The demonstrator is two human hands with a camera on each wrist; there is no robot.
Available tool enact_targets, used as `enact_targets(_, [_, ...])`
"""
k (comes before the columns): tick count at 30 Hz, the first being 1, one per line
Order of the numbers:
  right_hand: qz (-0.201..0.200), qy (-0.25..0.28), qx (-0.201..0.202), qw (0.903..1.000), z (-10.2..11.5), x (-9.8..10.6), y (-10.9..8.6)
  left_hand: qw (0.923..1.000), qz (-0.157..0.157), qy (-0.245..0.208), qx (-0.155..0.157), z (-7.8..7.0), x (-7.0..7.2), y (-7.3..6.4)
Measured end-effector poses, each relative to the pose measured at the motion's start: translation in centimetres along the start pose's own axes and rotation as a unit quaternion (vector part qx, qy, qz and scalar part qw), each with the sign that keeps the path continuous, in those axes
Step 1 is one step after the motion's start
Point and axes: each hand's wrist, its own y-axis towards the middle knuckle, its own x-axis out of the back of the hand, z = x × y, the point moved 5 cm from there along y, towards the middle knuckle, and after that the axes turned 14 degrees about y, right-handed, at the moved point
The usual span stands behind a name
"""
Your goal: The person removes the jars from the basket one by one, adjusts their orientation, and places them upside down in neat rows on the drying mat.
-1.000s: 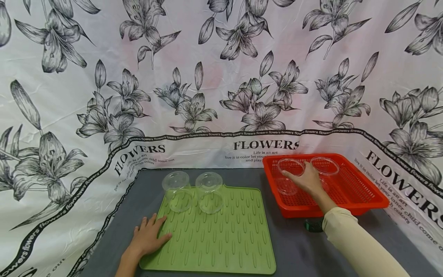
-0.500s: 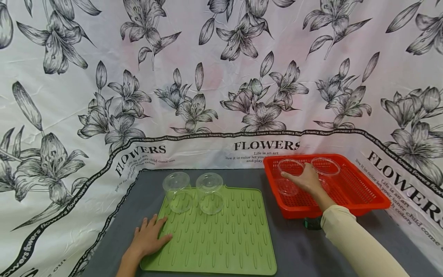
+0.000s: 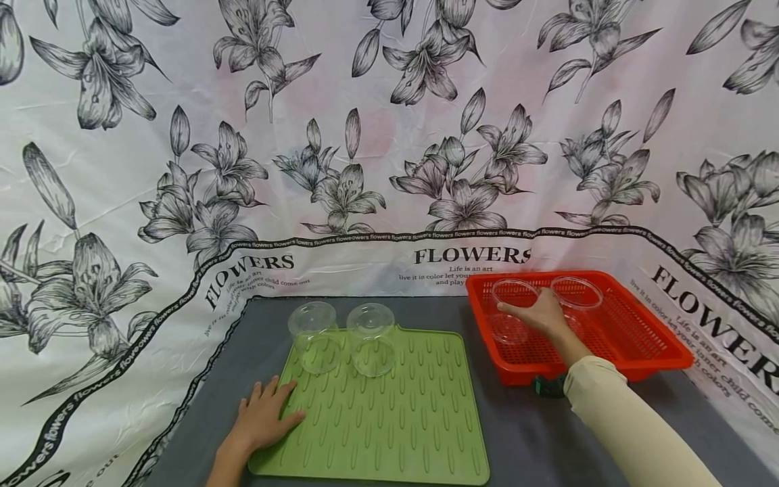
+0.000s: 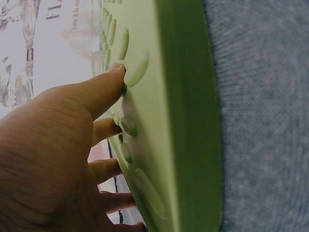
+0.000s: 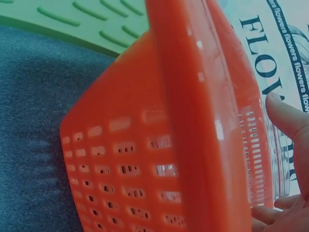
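My right hand (image 3: 544, 316) reaches into the red plastic basket (image 3: 639, 368) and holds the left one of two clear plastic cups. Its thumb lies at the near side of that cup (image 3: 511, 331), and the fingers come round the right side. In the right wrist view the cup's clear rim (image 5: 282, 159) shows between thumb and fingers. The other clear cup (image 3: 577, 292) stands just right of the hand, in the basket. On the left, my left hand (image 3: 260, 416) rests spread on the left edge of the green ribbed mat (image 3: 389, 433), thumb and fingers straight.
Two more clear plastic cups (image 3: 315, 338) stand side by side at the mat's back left. A small dark device (image 3: 550, 386) sits by the right sleeve, below the basket rim. A flower-printed curtain (image 3: 365, 169) hangs behind and beside the grey table (image 3: 517, 439).
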Motion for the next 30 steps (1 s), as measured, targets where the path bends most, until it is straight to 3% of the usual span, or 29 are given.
enact_targets(8, [0.011,0.026,-0.013,0.9995,-0.58,-0.09,0.37,1.0,-0.003,0.002,-0.001,0.07,-0.11,0.03])
enact_targets(16, [0.022,0.063,0.002,0.9978,-0.49,-0.28,0.54,1.0,-0.003,0.005,-0.004,-0.09,0.05,-0.01])
enact_targets(30, [0.021,0.082,-0.024,0.9961,-0.87,-0.47,0.39,0.9999,-0.009,0.007,-0.005,-0.34,0.27,-0.08])
